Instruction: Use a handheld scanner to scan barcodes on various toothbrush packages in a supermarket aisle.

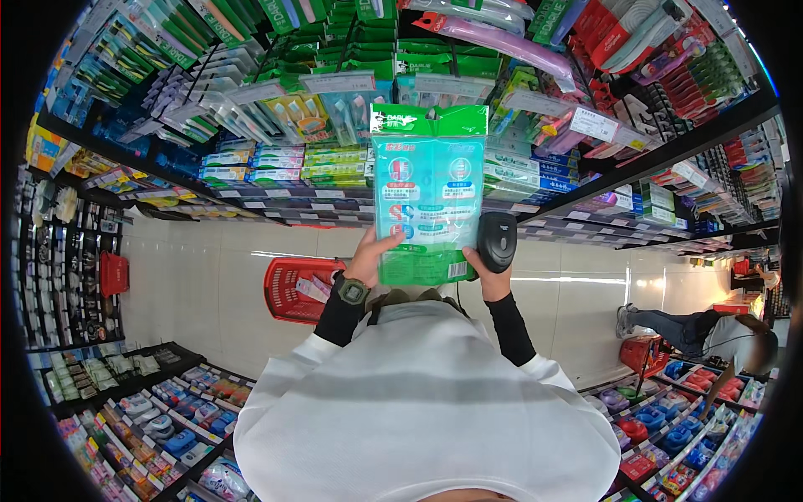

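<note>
A green and turquoise Darlie toothbrush pack (428, 188) is held upright in front of my chest, its printed back facing me. My left hand (370, 254) grips its lower left edge, the thumb lying across the print. At the lower right corner, by the barcode, my right hand (489, 270) pinches the pack with its thumb. A black handheld barcode scanner (498, 241) sits at that same hand, just right of the pack; how the fingers hold it is hidden. A digital watch (353, 292) is on my left wrist.
Ahead, shelves carry hanging toothbrush packs (364, 53) and toothpaste boxes (335, 163). A red shopping basket (298, 290) with a small package inside stands on the floor at my left. Far right, a person (696, 332) bends over bottle shelves beside another red basket (645, 356).
</note>
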{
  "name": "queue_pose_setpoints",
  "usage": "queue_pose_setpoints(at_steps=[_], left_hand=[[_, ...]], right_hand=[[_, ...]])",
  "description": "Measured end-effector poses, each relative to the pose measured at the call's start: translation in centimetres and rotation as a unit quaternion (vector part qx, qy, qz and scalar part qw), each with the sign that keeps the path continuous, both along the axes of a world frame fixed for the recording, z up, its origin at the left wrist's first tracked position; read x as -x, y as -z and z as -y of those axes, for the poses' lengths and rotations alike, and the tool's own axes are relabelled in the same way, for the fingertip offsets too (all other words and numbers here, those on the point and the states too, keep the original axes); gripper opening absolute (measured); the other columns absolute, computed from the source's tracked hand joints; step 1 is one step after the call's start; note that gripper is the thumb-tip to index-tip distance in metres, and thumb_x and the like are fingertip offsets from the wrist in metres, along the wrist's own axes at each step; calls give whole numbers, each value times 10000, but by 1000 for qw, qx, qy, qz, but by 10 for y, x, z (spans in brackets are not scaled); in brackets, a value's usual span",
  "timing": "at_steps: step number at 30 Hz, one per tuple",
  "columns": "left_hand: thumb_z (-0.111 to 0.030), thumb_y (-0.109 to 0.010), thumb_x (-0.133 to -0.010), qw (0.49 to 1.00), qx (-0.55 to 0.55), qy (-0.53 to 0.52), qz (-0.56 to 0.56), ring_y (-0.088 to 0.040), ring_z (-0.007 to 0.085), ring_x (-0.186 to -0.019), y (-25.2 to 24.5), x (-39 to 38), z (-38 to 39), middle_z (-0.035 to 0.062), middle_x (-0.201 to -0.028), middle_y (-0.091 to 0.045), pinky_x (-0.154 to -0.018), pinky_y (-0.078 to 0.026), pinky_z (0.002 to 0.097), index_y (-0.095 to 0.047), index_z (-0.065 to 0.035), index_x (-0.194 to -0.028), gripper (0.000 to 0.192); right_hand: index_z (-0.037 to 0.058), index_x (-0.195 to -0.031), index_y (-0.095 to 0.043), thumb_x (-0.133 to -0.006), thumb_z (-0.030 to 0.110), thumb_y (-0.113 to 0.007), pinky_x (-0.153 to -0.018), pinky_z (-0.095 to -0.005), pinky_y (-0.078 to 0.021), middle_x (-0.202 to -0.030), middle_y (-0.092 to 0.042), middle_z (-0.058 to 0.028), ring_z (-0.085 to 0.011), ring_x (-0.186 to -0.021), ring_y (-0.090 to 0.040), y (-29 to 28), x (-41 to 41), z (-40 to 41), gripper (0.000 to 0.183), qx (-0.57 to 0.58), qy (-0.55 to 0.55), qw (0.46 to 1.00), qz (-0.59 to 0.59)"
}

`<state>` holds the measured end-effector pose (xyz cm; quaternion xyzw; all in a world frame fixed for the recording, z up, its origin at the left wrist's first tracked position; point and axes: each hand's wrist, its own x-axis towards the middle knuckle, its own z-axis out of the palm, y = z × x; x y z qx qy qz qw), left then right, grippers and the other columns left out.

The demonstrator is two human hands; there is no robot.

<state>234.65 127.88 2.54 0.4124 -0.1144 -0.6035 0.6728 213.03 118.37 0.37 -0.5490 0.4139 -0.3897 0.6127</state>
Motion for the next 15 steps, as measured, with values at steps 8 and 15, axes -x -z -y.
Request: queue_pose_setpoints(at_steps=[8,15], left_hand=[[-86,-622,-830,1000,6,19,-1,-543,208,-1056,1,2,-2,117,-1164,-560,-910,-425,347,-442,18,-1252,471],[-72,-597,-842,999,26,24,-13,-545,212,-1060,-4,1,-1,120,-1172,-553,-910,-429,348,-431,21,-1260,459]], right_hand=[[23,-1068,-560,-748,73,-733,-758,-280,-439,-963,-562,-20,-131,-854,-525,-7,6,-7,368,-15,7,1000,-16],[14,-1126,-540,-754,55,-716,-803,-282,-437,-1021,-569,-37,-140,-909,-537,-15,4,-6,414,-3,-4,1000,-17]])
